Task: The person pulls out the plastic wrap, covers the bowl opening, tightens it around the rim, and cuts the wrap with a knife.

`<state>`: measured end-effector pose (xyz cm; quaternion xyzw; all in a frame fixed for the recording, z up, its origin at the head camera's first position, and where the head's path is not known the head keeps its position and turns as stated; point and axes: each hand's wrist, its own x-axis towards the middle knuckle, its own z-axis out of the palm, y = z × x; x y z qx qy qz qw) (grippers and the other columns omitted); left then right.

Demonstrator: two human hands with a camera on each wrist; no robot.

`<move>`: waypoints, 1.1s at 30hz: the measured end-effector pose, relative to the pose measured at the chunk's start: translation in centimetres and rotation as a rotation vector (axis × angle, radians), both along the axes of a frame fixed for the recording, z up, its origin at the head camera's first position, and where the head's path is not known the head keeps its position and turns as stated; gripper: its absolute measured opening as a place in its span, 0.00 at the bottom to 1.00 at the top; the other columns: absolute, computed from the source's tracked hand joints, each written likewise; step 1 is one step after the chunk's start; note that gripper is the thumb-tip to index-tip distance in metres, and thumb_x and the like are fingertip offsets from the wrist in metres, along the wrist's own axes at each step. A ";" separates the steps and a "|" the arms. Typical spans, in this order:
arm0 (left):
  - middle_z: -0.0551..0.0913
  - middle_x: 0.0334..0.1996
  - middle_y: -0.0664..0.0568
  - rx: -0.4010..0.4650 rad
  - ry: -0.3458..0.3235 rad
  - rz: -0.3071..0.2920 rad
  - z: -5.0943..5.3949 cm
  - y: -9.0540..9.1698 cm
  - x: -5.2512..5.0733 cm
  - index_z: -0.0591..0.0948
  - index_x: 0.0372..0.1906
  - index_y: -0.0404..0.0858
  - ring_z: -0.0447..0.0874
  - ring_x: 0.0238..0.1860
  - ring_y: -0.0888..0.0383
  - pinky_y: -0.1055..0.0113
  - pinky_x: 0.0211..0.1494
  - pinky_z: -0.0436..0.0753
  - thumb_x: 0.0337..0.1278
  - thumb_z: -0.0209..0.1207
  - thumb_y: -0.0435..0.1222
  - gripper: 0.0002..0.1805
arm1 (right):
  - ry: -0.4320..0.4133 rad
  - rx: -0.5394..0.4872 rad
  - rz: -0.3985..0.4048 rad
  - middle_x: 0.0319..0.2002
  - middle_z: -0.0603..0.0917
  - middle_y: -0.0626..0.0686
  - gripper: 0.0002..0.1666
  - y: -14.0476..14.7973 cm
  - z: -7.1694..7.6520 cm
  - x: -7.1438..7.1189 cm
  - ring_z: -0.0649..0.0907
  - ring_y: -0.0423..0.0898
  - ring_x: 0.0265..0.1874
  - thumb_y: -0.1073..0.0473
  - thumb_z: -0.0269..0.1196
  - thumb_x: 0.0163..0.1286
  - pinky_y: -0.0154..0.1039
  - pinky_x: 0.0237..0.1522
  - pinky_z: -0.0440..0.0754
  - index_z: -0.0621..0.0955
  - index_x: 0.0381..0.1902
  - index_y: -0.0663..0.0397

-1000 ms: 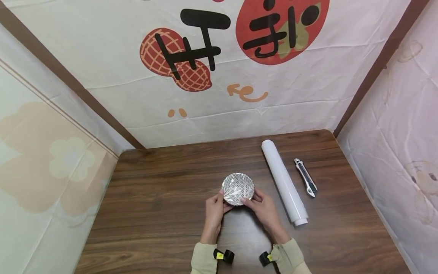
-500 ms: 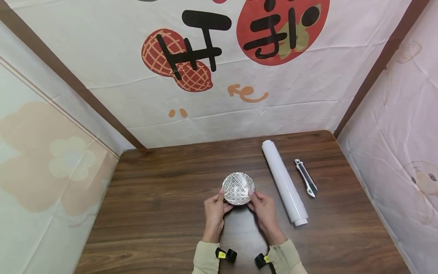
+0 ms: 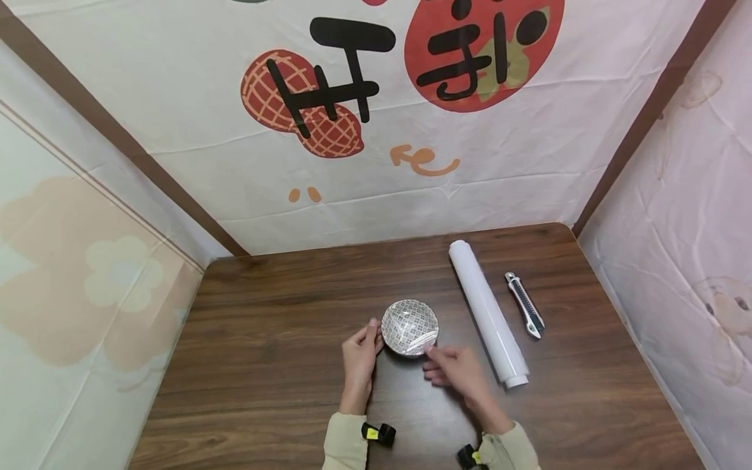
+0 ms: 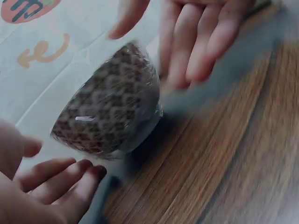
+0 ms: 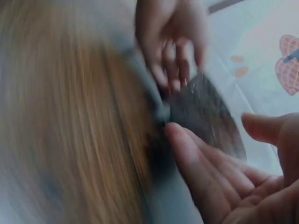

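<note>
A small patterned bowl stands upright on the wooden table, its top and side covered in clear, shiny cling film. Brown-grey patterning shows on the bowl's side in the left wrist view. My left hand is close at the bowl's left, its fingers loosely bent and slightly apart from the wall in the left wrist view. On the near right side, my right hand is beside the bowl with relaxed fingers and thumb spread. Neither hand grips it. The right wrist view is blurred by motion.
A long white roll of cling film lies slantwise to the right of the bowl. Beyond it lies a utility knife. Printed cloth walls enclose the table's back and sides.
Both hands held the bowl's sides earlier; now they have let go and moved apart, the right hand drawing back towards the lower right. The bowl has shifted slightly nearer and rests on the table.
</note>
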<state>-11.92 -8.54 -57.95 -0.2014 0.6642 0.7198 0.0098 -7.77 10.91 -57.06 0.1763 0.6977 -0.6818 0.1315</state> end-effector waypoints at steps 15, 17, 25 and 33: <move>0.66 0.77 0.31 0.106 0.103 -0.250 -1.1 1.3 -1.9 0.67 0.74 0.22 0.59 0.82 0.39 0.47 0.86 0.59 0.86 0.42 0.38 0.27 | 0.172 0.116 -0.009 0.72 0.75 0.68 0.33 -0.4 -1.4 -5.1 0.71 0.65 0.76 0.45 0.52 0.85 0.61 0.79 0.66 0.76 0.70 0.68; 0.67 0.76 0.29 0.124 0.111 -0.253 -0.9 1.2 -2.1 0.67 0.74 0.21 0.59 0.82 0.37 0.47 0.85 0.60 0.85 0.43 0.37 0.27 | 0.193 0.103 -0.008 0.71 0.76 0.68 0.31 -0.4 -1.4 -5.0 0.72 0.66 0.75 0.47 0.53 0.85 0.62 0.78 0.66 0.77 0.68 0.69; 0.71 0.75 0.31 0.131 0.059 -0.319 -0.5 0.1 -2.7 0.71 0.72 0.23 0.65 0.80 0.41 0.53 0.82 0.67 0.84 0.45 0.35 0.24 | 0.241 0.080 0.008 0.64 0.83 0.68 0.23 -0.1 -1.5 -4.9 0.79 0.64 0.69 0.57 0.55 0.83 0.60 0.76 0.71 0.82 0.62 0.70; 0.64 0.81 0.39 -0.039 0.076 -0.518 -0.6 -0.7 -3.1 0.66 0.79 0.32 0.54 0.85 0.42 0.44 0.87 0.53 0.87 0.38 0.41 0.28 | 0.228 0.145 0.168 0.66 0.82 0.67 0.24 0.8 -0.7 -5.4 0.75 0.64 0.73 0.58 0.52 0.84 0.61 0.79 0.67 0.80 0.66 0.68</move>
